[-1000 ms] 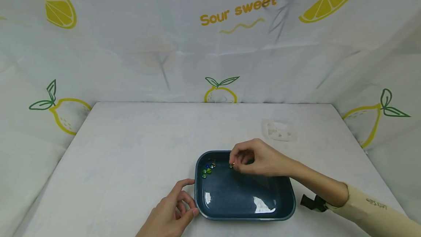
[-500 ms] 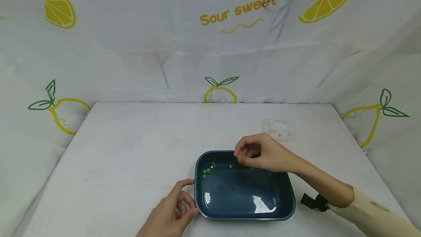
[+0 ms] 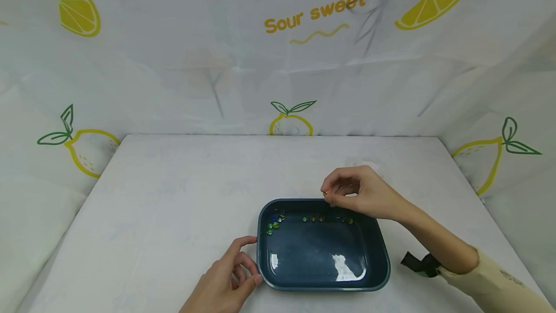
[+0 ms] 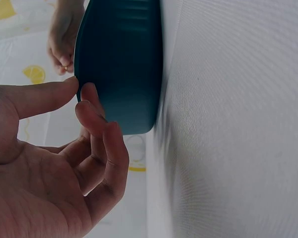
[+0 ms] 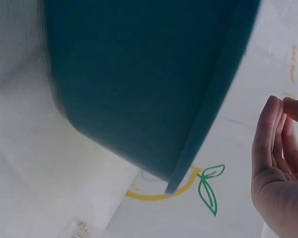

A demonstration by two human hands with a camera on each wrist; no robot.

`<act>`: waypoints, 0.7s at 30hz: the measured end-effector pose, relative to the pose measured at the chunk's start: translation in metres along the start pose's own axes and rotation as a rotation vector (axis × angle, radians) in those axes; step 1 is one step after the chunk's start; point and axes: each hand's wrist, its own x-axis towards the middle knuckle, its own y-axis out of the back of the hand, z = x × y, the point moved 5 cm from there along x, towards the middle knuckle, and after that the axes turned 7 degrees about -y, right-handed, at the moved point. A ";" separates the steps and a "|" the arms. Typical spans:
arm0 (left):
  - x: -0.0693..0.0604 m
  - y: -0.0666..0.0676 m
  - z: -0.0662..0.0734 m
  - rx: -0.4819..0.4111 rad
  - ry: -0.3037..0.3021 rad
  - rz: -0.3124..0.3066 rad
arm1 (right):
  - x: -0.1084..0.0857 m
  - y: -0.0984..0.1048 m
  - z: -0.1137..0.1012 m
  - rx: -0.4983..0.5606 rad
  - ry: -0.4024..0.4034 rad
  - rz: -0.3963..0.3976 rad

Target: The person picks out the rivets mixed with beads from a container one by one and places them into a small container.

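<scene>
A dark blue tray (image 3: pixel 321 255) stands on the white table, with small glass marbles inside. Green, blue and yellowish marbles (image 3: pixel 273 225) cluster at its left end, and a short row of marbles (image 3: pixel 313 218) lies along the far side. More marbles (image 3: pixel 347 220) are near the far right corner. My right hand (image 3: pixel 365 192) pinches an amber marble (image 3: pixel 325 193) between thumb and fingertips, above the far rim. My left hand (image 3: pixel 230 274) touches the tray's left side from outside; its fingers are loosely bent in the left wrist view, thumb tip at the rim.
A clear plastic packet (image 5: pixel 81 230) with small bits lies beyond the tray, mostly behind my right hand in the head view. A black strap (image 3: pixel 421 263) hangs at my right sleeve. White lemon-printed cloth (image 3: pixel 208 52) surrounds the table on the back and sides.
My right hand has risen from inside the tray and moved right and away with the amber marble, uncovering the row of marbles at the far side. My left hand has stayed put.
</scene>
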 end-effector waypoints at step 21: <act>-0.001 0.000 0.000 0.000 0.008 0.003 | -0.004 0.043 0.007 -0.104 -0.030 0.199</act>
